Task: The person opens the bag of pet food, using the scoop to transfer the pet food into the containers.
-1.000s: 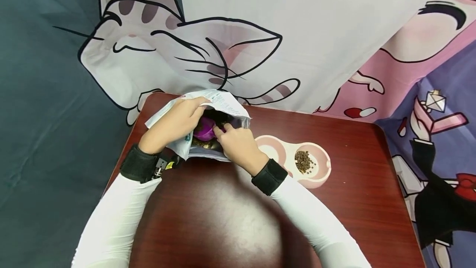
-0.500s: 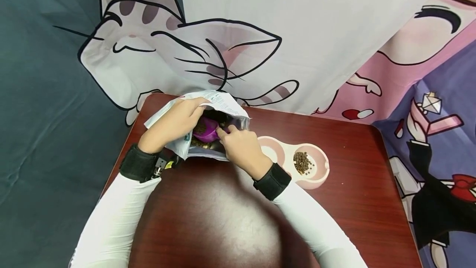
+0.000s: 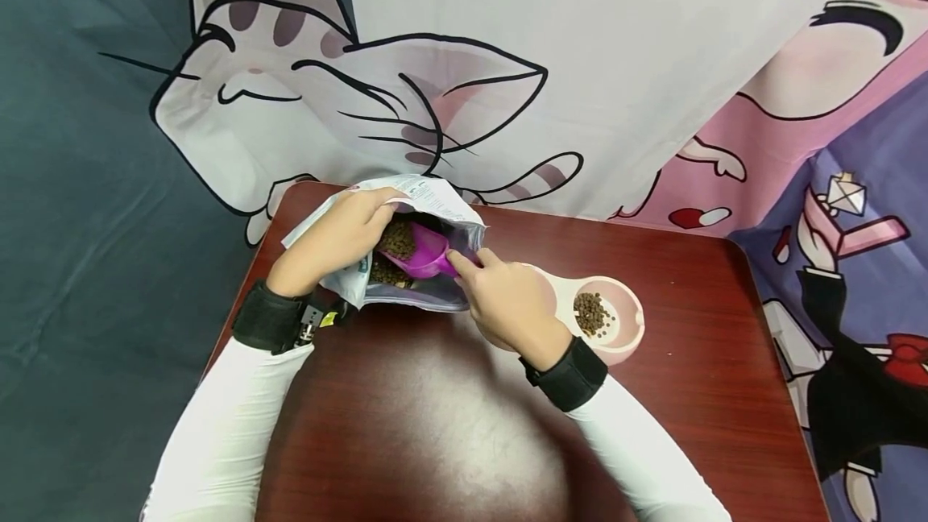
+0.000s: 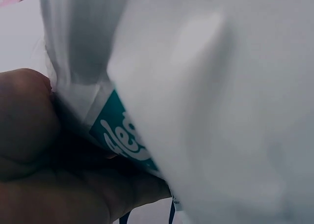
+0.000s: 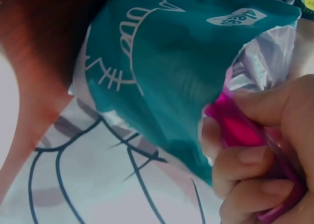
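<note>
A white and teal bag (image 3: 442, 198) lies on its side with its mouth open toward the person, brown kibble (image 3: 387, 271) inside. My left hand (image 3: 341, 236) grips the upper edge of the bag's mouth; in the left wrist view its thumb and fingers (image 4: 24, 121) close round the white film. My right hand (image 3: 511, 300) holds a purple scoop (image 3: 424, 252) by the handle, fingers wrapped round it in the right wrist view (image 5: 260, 155). Kibble heaps the scoop's bowl, which is just inside the bag's mouth.
Right of the bag stands a pink and white double pet bowl (image 3: 623, 345); its right dish holds some kibble (image 3: 590, 314), and my right hand partly covers the left dish. The reddish-brown table (image 3: 696, 393) reaches back to a cat-printed cloth (image 3: 464, 87).
My right hand has drawn back to the right, pulling the scoop toward the bag's mouth, and kibble now shows plainly in its bowl. My left hand stays on the bag's edge.
</note>
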`<state>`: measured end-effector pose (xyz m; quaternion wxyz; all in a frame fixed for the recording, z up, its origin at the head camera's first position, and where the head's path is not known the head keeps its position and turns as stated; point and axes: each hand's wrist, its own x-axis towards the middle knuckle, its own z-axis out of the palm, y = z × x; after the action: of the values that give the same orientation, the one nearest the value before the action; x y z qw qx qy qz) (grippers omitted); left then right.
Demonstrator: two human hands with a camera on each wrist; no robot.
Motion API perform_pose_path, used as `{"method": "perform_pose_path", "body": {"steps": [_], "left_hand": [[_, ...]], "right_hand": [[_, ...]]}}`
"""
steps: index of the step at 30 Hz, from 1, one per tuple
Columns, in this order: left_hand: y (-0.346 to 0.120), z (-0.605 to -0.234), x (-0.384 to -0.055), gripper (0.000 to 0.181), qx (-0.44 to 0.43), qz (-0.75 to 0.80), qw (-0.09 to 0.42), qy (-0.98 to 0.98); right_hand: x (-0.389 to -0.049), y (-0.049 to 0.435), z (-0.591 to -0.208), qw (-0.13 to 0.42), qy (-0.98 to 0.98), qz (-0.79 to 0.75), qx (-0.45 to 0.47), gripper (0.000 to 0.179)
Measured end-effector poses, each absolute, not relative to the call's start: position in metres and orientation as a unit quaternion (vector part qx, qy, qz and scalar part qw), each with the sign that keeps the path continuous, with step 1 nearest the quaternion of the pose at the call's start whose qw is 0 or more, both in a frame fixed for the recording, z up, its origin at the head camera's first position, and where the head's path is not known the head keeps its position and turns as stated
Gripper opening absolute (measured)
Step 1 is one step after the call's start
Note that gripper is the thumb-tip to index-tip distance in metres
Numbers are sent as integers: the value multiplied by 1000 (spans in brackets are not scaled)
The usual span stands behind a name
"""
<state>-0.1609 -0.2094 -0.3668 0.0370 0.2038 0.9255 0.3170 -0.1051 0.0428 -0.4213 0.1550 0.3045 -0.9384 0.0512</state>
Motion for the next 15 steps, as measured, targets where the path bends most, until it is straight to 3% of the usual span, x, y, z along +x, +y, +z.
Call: {"method": "perform_pose_path", "body": {"steps": [6,15], "left_hand": [[-211,-366,-162,36,194,330,40,923],[-212,-366,-162,34,181,333,52,924]], "right_hand": [[-101,67,-430,215,-918,75,324,40],[-94,89,-452,186,-929,108,300,28]]}}
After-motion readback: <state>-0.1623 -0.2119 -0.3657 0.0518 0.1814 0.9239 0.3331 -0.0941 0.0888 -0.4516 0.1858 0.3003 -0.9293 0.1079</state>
